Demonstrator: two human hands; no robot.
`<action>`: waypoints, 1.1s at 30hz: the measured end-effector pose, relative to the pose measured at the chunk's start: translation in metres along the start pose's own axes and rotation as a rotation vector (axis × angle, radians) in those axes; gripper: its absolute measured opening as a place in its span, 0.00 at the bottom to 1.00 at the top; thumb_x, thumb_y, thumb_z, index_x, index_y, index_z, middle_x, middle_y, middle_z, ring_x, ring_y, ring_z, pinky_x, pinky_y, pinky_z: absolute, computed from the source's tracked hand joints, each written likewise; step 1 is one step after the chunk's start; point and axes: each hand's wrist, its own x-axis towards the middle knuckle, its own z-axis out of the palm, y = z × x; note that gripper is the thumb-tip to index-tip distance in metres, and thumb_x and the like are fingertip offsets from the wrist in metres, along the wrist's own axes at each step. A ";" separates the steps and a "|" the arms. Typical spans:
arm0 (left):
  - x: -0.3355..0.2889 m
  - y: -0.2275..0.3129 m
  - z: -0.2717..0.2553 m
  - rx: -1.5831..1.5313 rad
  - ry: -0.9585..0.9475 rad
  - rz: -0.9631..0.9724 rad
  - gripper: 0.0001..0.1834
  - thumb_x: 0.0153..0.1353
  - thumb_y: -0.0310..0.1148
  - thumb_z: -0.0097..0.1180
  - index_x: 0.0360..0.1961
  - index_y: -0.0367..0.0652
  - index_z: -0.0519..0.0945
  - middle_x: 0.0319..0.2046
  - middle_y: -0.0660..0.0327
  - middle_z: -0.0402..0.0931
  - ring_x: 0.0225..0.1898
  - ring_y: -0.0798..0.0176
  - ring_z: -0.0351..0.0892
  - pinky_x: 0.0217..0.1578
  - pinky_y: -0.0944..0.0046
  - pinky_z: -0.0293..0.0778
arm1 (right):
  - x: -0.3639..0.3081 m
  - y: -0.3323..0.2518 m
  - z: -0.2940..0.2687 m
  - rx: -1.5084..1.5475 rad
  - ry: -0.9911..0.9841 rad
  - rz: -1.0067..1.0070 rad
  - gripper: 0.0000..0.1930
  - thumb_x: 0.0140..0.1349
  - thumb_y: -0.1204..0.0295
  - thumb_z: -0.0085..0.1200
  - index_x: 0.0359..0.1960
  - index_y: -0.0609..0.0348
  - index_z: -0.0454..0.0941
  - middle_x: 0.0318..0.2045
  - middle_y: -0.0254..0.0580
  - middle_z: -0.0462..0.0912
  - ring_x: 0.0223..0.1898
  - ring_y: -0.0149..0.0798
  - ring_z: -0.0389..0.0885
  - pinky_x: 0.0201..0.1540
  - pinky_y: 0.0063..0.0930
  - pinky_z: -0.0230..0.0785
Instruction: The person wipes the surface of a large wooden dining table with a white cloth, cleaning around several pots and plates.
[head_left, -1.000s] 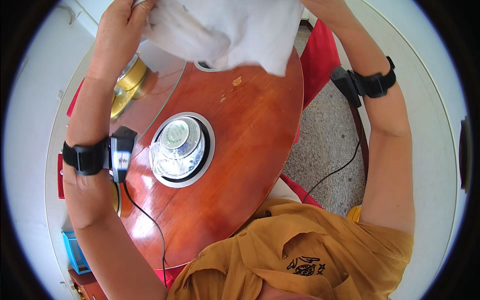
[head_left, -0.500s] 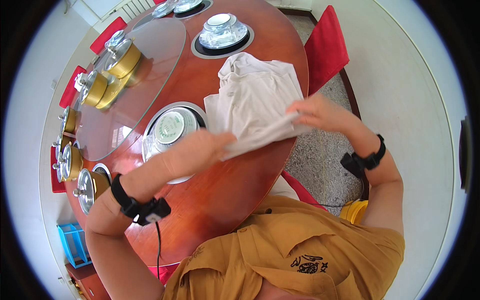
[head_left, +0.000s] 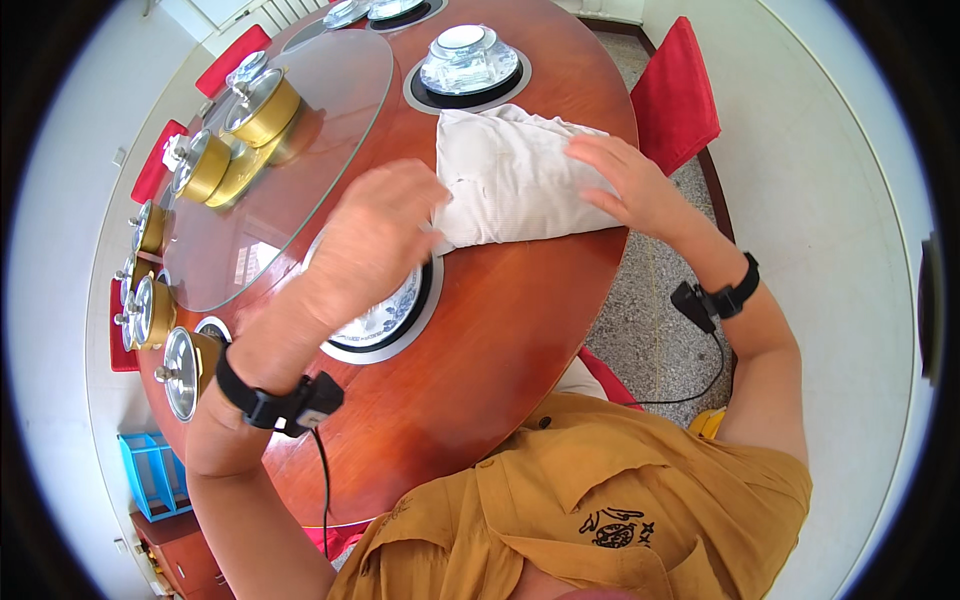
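Note:
A pale beige cloth garment (head_left: 525,180) lies folded over on the table in front of me, its near edge a smooth fold. My left hand (head_left: 385,215) is beside the garment's left edge, fingers stretched toward it and holding nothing that I can see. It hides much of the wrapped dishware (head_left: 395,305) on a round plate at its near side. At the garment's right edge is my right hand (head_left: 630,185), thumb and fingers apart, the fingertips over or touching the cloth.
Another stack of wrapped dishware (head_left: 468,62) stands beyond the garment. To the left are a glass turntable (head_left: 330,140) and several gold lidded pots (head_left: 262,105). Red chairs (head_left: 678,95) ring the wooden table (head_left: 500,330). A blue rack (head_left: 153,475) is at lower left.
The garment's near part has been folded away from me, so the cloth is now a shorter bundle. Both hands have let go of its near edge; the left has moved up and away from me.

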 end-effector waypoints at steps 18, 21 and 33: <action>-0.046 0.035 0.001 -0.584 -0.315 -0.064 0.27 0.60 0.31 0.57 0.59 0.36 0.67 0.56 0.47 0.69 0.53 0.48 0.72 0.57 0.56 0.67 | 0.000 0.027 0.011 0.683 0.133 1.001 0.09 0.63 0.75 0.48 0.44 0.64 0.71 0.40 0.43 0.80 0.41 0.35 0.78 0.43 0.28 0.71; -0.085 0.016 -0.021 -0.901 -0.305 -0.285 0.26 0.61 0.30 0.57 0.59 0.35 0.67 0.51 0.50 0.74 0.49 0.53 0.76 0.54 0.58 0.70 | 0.034 0.035 0.031 0.656 0.325 0.481 0.18 0.59 0.82 0.45 0.52 0.62 0.70 0.46 0.45 0.79 0.49 0.35 0.78 0.50 0.28 0.70; -0.248 -0.018 -0.017 -1.079 0.199 -0.914 0.16 0.66 0.24 0.48 0.55 0.34 0.71 0.36 0.59 0.77 0.36 0.68 0.77 0.40 0.70 0.73 | 0.110 -0.015 0.069 -0.225 0.174 -0.108 0.29 0.64 0.57 0.50 0.65 0.49 0.61 0.61 0.49 0.66 0.58 0.55 0.69 0.53 0.44 0.68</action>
